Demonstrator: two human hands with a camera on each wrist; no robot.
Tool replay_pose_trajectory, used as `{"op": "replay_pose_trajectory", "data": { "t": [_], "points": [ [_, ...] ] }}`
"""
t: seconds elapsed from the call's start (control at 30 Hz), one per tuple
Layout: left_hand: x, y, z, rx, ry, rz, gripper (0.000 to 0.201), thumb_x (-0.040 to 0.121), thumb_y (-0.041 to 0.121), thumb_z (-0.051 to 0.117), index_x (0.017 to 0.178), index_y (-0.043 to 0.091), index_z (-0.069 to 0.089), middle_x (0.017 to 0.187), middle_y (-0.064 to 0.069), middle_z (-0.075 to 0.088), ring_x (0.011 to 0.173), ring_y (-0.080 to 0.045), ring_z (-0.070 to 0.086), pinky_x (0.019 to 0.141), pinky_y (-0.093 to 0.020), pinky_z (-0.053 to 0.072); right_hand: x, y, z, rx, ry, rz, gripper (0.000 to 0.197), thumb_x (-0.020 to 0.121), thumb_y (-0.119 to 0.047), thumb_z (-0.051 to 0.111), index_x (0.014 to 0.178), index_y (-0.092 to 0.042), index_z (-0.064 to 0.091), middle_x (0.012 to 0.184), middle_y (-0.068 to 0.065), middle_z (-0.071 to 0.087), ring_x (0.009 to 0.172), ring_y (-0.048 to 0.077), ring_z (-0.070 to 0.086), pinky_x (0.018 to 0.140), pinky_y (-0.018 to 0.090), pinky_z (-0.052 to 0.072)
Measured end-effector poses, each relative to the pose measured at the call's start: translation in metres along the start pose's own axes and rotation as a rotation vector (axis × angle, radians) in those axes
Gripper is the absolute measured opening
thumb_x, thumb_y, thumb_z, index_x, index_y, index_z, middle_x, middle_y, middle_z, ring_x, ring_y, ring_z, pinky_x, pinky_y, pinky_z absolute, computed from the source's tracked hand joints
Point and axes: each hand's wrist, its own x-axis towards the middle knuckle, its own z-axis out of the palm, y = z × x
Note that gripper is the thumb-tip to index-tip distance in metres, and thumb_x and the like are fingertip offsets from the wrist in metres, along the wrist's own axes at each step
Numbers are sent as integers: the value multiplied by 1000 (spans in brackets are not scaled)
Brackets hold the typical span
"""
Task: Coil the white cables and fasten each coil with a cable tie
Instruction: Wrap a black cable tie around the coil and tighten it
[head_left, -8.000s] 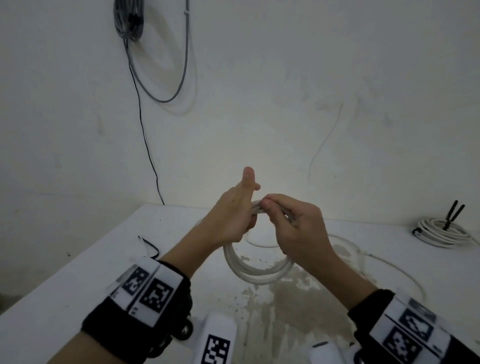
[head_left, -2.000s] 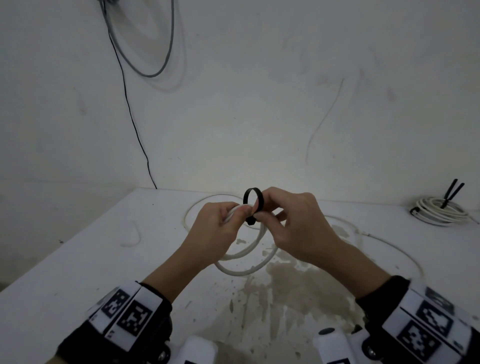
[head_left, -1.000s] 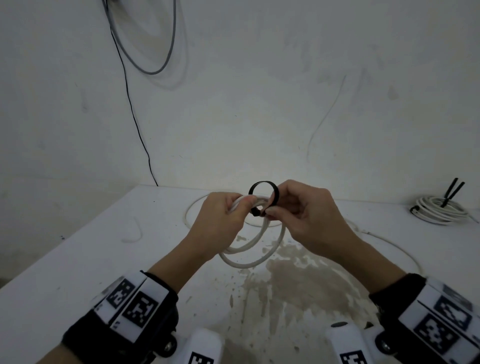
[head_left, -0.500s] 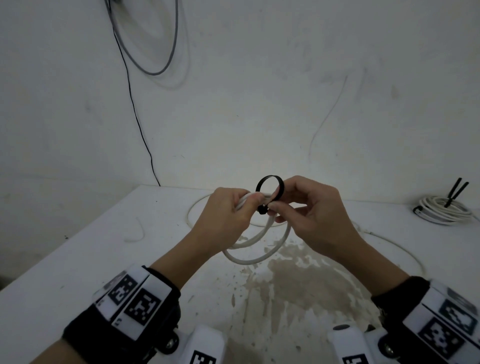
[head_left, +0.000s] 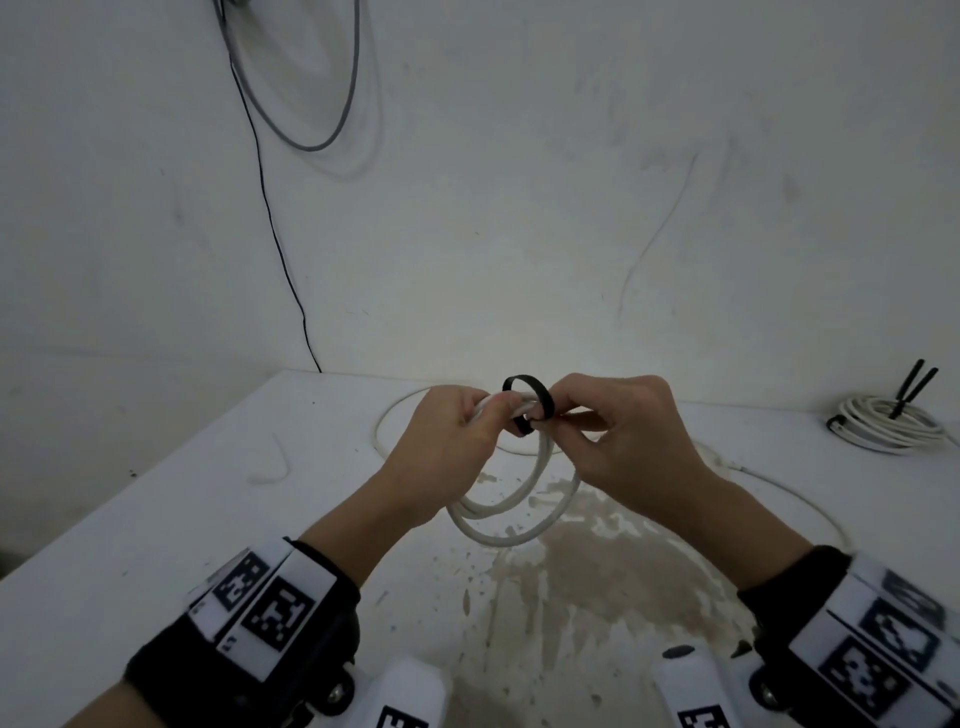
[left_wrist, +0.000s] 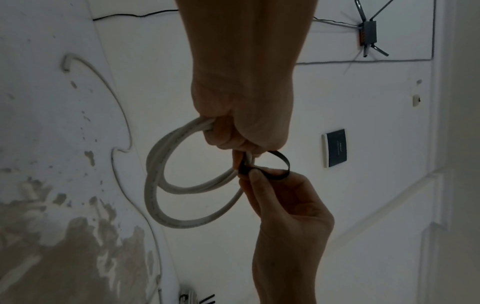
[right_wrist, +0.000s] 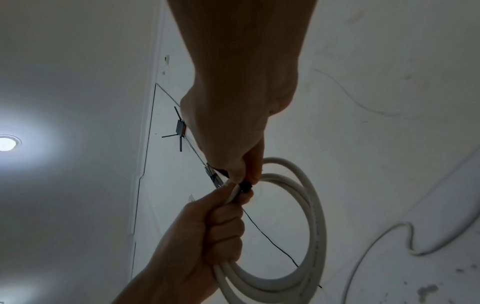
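A small coil of white cable (head_left: 511, 512) (left_wrist: 161, 185) (right_wrist: 309, 226) hangs above the table, bunched at its top in my left hand (head_left: 457, 447) (left_wrist: 241, 123) (right_wrist: 207, 230), which grips it in a fist. A black cable tie (head_left: 535, 402) (left_wrist: 281, 164) is looped loosely round the bundle right beside that fist. My right hand (head_left: 623, 441) (left_wrist: 283, 205) (right_wrist: 241, 144) pinches the tie at its head (right_wrist: 245, 186), thumb against fingertips. The tie's loop stands up above the cable, still wide.
A finished white coil with a black tie (head_left: 888, 426) lies at the table's far right. Loose white cable (head_left: 779, 488) trails over the stained tabletop (head_left: 156, 519) behind my hands. Dark wires (head_left: 291, 130) hang on the wall at the left.
The black tie, absent 8 s ago, is now looped round the coil. Over the last second both hands have stayed together, shifting only slightly, and the loop has stayed about the same size.
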Motion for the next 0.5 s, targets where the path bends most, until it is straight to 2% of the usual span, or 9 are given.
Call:
{"op": "replay_pose_trajectory", "data": {
  "t": [0.1,0.2,0.27,0.33,0.4,0.47,0.5],
  "points": [
    [-1,-1,2,-43,-11,-36,45,94,29,51,65,-5,49,56,-7,22,42,-14,17,41,-22,19,2,-1,-2,140,-42,177,8,77,1,73,82,-5,72,76,-1,73,75,8,69,67,18,57],
    [1,-1,3,-2,-8,3,48,94,30,51,64,-8,46,55,-10,24,42,-14,18,41,-23,19,6,-1,-4,52,-97,209,7,74,-1,76,75,-6,71,72,-2,67,71,10,63,59,10,46],
    [0,-1,3,107,-2,67,49,94,29,52,59,-5,45,46,-4,28,38,-9,22,40,-17,20,8,1,-5,-13,-158,294,6,73,-5,77,74,-6,71,72,-2,64,67,14,61,60,18,48],
    [-2,-1,4,196,-11,105,48,94,28,52,55,1,44,40,9,27,34,-7,25,40,-14,21,8,3,-9,-6,-261,400,6,74,-10,77,76,-7,73,71,-2,66,64,16,64,64,34,55],
    [-2,-3,4,232,-19,114,45,94,28,52,58,0,48,42,6,28,35,-8,26,40,-15,21,8,1,-14,120,-353,484,13,78,-20,75,81,-7,73,69,1,69,65,18,68,66,35,58],
    [0,-5,2,244,-13,118,44,94,27,52,59,0,49,45,3,27,34,-7,26,40,-13,21,9,-4,-17,304,-318,595,24,84,-27,67,85,-4,73,73,11,71,70,21,71,67,31,59],
    [1,-5,1,242,-11,116,45,94,27,52,59,0,47,47,2,26,34,-7,25,39,-13,20,10,-6,-17,375,-262,642,23,88,-23,62,85,-2,73,74,14,71,71,23,71,68,30,59]
  ]
}}
